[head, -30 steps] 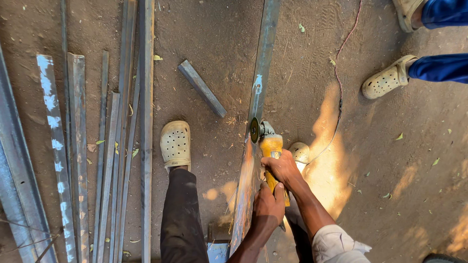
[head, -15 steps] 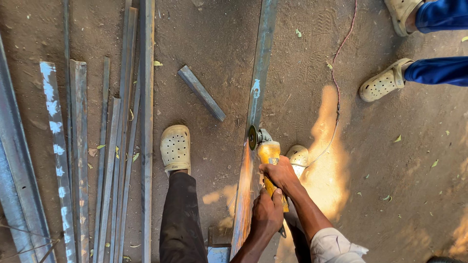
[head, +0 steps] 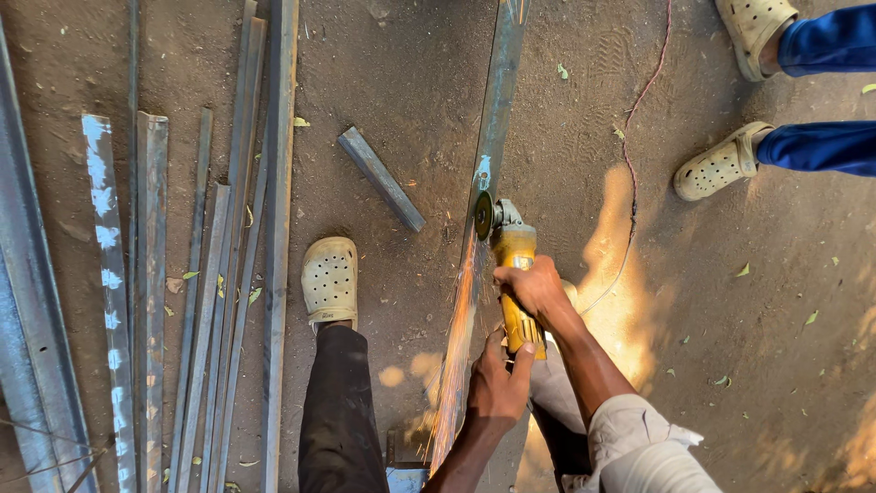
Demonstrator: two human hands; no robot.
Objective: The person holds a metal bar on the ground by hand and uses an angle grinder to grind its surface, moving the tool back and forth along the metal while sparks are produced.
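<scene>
Yellow angle grinder (head: pixel 513 265) was gripped by both hands in the head view: right hand (head: pixel 534 288) closed around its body, left hand (head: pixel 497 383) closed on its rear. Its disc (head: pixel 483 215) touched 1 long steel bar (head: pixel 497 110) on the dirt floor (head: pixel 730 365), throwing sparks (head: pixel 459 338).

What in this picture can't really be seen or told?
Head view only:
- Where the grinder disc meets the long steel bar: sparks blur it.
- Grinder handle: covered by the right hand and left hand.
- Right foot: mostly hidden behind the right arm.
- Person in blue trousers: cut off by the right edge.
- Red cable: ends out of frame.
</scene>
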